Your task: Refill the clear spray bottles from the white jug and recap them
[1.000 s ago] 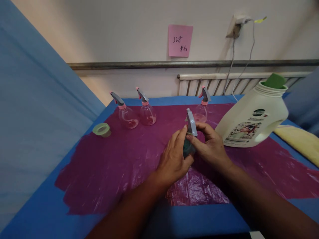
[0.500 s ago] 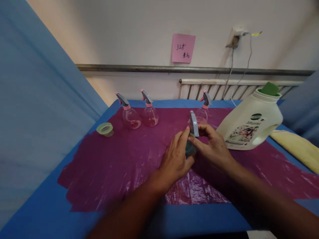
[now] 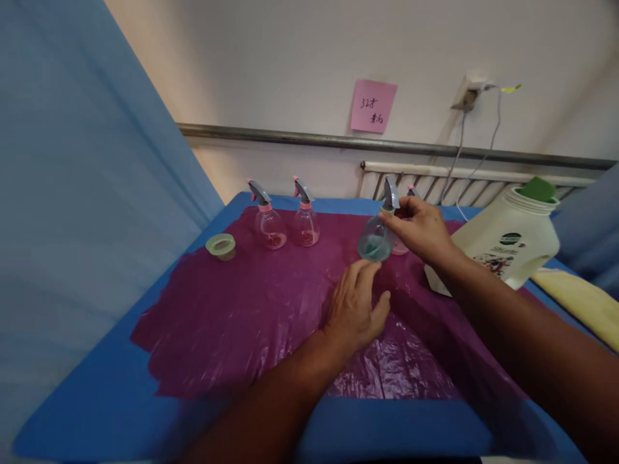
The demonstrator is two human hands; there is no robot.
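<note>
My right hand [image 3: 420, 227] grips a blue-tinted spray bottle [image 3: 376, 240] by its neck, just under the grey trigger head. Some liquid shows in the bottom of that bottle. Below it, my left hand [image 3: 356, 303] has its fingers apart and holds nothing. Behind the right hand, another spray bottle [image 3: 400, 247] with pink parts is mostly hidden. Two clear spray bottles with pink collars, one [image 3: 271, 229] beside the other [image 3: 306, 227], stand to the left with a little pinkish liquid showing inside.
A purple plastic sheet [image 3: 232, 309] covers much of the blue table [image 3: 111, 393]. At left sits a small green-rimmed cup [image 3: 221, 246]. On the right are a tilted cream detergent jug [image 3: 512, 238] and a yellow cloth [image 3: 580, 303]. A blue curtain [image 3: 111, 193] hangs at left.
The blue-tinted bottle has gone up and away from me in my right hand. My left hand has let go of it and its fingers have spread.
</note>
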